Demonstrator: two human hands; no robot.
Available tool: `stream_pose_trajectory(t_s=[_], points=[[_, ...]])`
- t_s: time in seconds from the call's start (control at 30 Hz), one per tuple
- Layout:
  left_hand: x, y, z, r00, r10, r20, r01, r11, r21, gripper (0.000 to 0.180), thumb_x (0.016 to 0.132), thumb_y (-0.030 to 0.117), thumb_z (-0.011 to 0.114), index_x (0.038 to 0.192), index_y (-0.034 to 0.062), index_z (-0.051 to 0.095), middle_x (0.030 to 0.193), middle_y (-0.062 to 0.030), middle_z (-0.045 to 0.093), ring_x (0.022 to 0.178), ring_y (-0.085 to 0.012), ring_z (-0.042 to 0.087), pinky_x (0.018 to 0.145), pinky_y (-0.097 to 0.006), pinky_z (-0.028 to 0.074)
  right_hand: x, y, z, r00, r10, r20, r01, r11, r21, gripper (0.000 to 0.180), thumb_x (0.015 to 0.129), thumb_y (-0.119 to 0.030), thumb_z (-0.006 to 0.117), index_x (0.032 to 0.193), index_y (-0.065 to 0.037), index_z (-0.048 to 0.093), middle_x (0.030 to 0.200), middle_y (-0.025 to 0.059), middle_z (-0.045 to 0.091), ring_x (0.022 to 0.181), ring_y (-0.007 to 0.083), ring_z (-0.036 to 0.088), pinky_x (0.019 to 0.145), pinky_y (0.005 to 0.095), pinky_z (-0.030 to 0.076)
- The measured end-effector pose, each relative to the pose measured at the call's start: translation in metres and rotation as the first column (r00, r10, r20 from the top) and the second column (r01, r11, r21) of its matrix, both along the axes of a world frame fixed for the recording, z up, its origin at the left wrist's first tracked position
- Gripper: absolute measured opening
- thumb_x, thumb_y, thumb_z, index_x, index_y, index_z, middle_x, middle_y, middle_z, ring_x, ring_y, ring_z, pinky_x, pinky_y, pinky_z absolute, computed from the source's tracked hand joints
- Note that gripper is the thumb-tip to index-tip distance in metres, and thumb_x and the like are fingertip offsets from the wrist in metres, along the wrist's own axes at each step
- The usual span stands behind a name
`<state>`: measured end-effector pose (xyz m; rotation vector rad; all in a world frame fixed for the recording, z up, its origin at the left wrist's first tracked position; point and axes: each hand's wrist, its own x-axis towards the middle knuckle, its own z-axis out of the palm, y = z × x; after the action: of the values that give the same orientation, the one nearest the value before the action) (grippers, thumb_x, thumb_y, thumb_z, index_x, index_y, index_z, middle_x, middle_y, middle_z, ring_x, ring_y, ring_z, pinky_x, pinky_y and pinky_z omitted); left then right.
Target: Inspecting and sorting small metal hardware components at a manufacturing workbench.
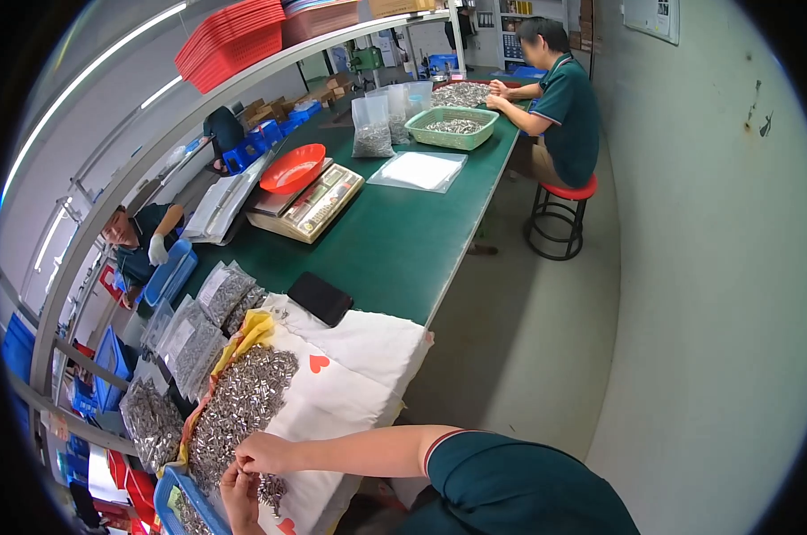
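Observation:
A heap of small shiny metal parts (243, 392) lies on a white cloth (359, 361) printed with red hearts. Over the heap's near end, my right hand (268, 453) is closed in a pinch. Just below it, my left hand (238, 499) has its fingertips pressed together, close to the right fingertips. Whatever sits between the fingers is too small to make out. Beside my left hand stands a blue basket (164, 508) with more metal parts inside. A yellow cloth edge (252, 328) runs along the heap's left side.
Clear bags of metal parts (192, 343) line the left side. A black phone-like case (320, 299) lies beyond the cloth. Farther along the green table (395, 241) are a scale (319, 205), a red dish (294, 168) and a green basket (475, 140). A co-worker (568, 120) sits at the far end.

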<state>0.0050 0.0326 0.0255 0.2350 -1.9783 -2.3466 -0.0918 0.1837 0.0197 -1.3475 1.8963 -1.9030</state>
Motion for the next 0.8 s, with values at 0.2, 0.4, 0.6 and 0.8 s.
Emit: stream_pose_trajectory(t_s=[0.2,0.4,0.6,0.8], points=[[0.009,0.005,0.002,0.997,0.029,0.069,-0.03,0.999,0.011,0.022,0.084,0.002,0.052,0.105,0.0003,0.054,0.087,-0.0042,0.06,0.073,-0.0116,0.059,0.067,-0.023,0.051,0.005,0.0,-0.01,0.998,0.013,0.069,-0.014,1.0,0.012,0.01,0.063,-0.013,0.058,0.068,-0.005,0.06,0.064,0.0101,0.059,0.061,0.0238,0.058,0.055,0.0347,0.044],[0.022,0.004,-0.002,0.996,0.018,0.087,-0.019,1.0,0.017,0.025,0.081,0.0,0.054,0.106,-0.0013,0.052,0.09,-0.0064,0.059,0.078,-0.0144,0.059,0.071,-0.026,0.051,0.004,-0.007,-0.014,0.991,-0.051,0.124,0.031,0.986,0.163,0.026,0.056,-0.016,0.07,0.075,-0.005,0.058,0.069,0.0079,0.06,0.063,0.0188,0.058,0.057,0.031,0.046],[0.031,-0.005,0.006,0.982,0.027,0.186,0.076,0.849,-0.523,0.029,0.074,0.001,0.06,0.102,-0.0048,0.057,0.087,-0.0091,0.062,0.075,-0.0134,0.059,0.068,-0.025,0.049,0.006,-0.016,-0.027,0.989,0.072,0.127,-0.087,0.99,0.114,0.03,0.062,-0.023,0.07,0.083,-0.005,0.059,0.072,0.009,0.06,0.065,0.0176,0.057,0.06,0.0302,0.046],[0.011,0.015,0.028,0.981,-0.064,0.181,0.176,0.674,-0.718,0.035,0.068,0.011,0.07,0.101,0.0047,0.062,0.089,-0.0079,0.064,0.08,-0.0134,0.059,0.072,-0.027,0.046,-0.035,0.028,-0.012,0.977,-0.131,0.17,0.075,0.951,0.301,0.016,0.076,-0.013,0.061,0.088,-0.003,0.06,0.073,0.0031,0.058,0.064,0.0084,0.051,0.061,0.0241,0.043]])
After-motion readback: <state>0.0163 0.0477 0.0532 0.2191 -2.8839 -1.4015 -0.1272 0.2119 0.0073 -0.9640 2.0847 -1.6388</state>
